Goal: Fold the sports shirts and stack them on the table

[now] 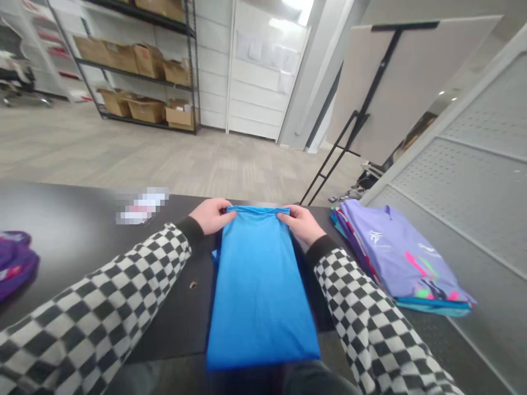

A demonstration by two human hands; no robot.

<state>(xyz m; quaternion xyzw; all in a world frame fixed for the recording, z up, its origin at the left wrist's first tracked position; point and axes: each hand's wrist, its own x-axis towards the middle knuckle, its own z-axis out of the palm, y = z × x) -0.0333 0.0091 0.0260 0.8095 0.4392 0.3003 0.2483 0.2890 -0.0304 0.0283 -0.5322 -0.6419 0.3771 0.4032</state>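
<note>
A bright blue shirt [259, 285], folded into a long narrow strip, lies across the dark table with its near end reaching past the front edge. My left hand [212, 215] pinches the far left corner between thumb and fingers. At the far right corner, my right hand [302, 222] grips the cloth the same way. Between the two hands the far edge is drawn straight and looks slightly rolled over. A small bit of blue fabric sticks out on the left side of the strip.
Right of me sits a stack of folded shirts, a lavender one [395, 247] on top, beside a grey perforated panel [473, 181]. Purple fabric [16, 263] lies at the table's [82, 214] left. A blurred-out flat object [144, 206] and a small brown scrap [193, 285] are also there.
</note>
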